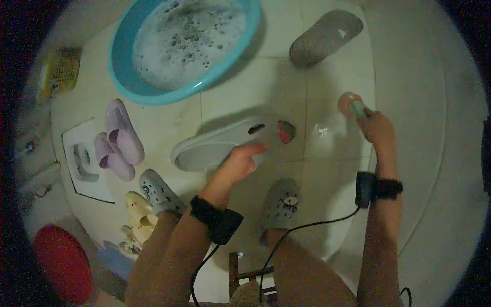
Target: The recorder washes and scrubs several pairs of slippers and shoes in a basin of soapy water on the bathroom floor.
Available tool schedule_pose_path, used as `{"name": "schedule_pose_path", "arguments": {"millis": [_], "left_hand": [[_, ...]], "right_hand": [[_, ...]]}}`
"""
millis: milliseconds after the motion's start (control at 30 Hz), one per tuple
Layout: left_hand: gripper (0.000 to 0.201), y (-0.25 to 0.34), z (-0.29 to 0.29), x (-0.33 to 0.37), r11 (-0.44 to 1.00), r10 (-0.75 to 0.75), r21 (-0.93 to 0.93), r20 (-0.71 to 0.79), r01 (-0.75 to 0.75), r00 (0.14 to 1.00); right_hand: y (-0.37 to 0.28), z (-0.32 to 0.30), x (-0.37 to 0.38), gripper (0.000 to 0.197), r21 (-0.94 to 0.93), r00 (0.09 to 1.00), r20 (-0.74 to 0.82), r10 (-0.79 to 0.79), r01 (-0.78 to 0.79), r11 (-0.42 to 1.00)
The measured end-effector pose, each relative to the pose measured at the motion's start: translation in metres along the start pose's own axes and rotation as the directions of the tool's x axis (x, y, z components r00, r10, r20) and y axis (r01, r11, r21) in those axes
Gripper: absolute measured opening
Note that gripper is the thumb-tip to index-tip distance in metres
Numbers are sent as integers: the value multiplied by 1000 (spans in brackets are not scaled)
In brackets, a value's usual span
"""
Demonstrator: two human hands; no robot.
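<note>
lilac slippers [130, 147] – yellow clogs [135, 209] nearby

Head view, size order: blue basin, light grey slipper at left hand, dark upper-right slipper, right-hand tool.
1. Blue basin
2. Light grey slipper, maybe helped by nearness
3. Dark slipper
4. Handheld tool

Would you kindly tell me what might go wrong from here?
The grey slipper could slide out of the left hand, which appears to grip it only along its near side.

The dark cable from the right wristband hangs loosely by the right leg and could snag.

The white glints on the tiles may be water or suds; if so, the floor could be slippery.
</note>
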State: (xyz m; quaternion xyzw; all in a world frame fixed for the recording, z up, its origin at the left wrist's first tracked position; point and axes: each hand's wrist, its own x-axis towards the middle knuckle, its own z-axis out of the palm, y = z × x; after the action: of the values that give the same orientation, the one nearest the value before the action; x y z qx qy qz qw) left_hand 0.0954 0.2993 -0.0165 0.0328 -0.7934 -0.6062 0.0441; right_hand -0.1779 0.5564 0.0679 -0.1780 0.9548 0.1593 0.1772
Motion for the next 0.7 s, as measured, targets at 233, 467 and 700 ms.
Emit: {"name": "schedule_pose_path", "arguments": {"millis": [233, 467, 700], "left_hand": [[40, 32, -20, 25, 989, -141, 86, 257, 123, 956], [44, 87, -72, 34, 967, -21, -235, 309, 98, 951], [37, 106, -86, 4, 889, -388, -20, 500, 458, 775]], "right_hand": [[-27, -35, 25, 53, 147, 973, 229, 43, -78, 986], [-49, -53, -62, 61, 502, 969, -166, -182, 242, 830], [-182, -65, -112, 61, 539, 540, -358, -761, 786, 304]]}}
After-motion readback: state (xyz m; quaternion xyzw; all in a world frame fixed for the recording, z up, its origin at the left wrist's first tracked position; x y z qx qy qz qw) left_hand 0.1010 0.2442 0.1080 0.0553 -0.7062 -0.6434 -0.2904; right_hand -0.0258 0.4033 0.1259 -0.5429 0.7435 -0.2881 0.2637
